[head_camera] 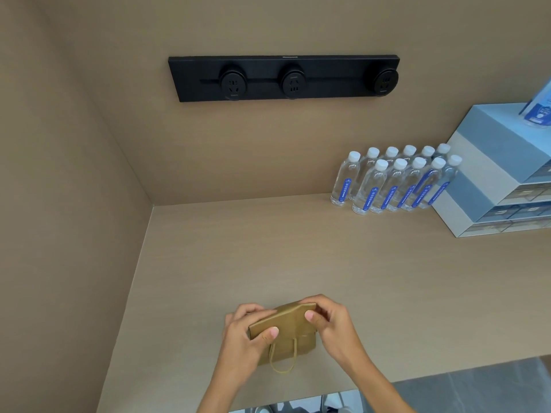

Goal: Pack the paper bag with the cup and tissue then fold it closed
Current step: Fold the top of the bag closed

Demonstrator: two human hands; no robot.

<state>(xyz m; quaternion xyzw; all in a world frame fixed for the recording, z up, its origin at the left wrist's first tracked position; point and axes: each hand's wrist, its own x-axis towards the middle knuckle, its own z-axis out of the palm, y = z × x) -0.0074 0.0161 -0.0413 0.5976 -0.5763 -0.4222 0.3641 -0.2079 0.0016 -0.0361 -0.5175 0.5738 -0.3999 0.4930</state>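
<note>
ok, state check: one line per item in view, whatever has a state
Brown paper bag with twine handles: upright on the counter, top folded over, handle hanging down the front.
Left hand: gripping the bag's left folded edge.
Right hand: pinching the right end of the fold.
Clear plastic water bottles: upright, white caps on.
Black wall socket strip: nothing plugged in.
Grey-and-white drawer unit: visible drawers shut.

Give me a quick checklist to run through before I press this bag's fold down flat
1. Left hand gripping the paper bag: ok.
2. Right hand pinching the top edge: ok.
3. Top flap folded over: ok, though not yet flat.
4. Handle clear of the fold: ok, it hangs in front.
5. Cup and tissue inside: cannot tell.
6. Water bottles away from the bag: ok.
</note>
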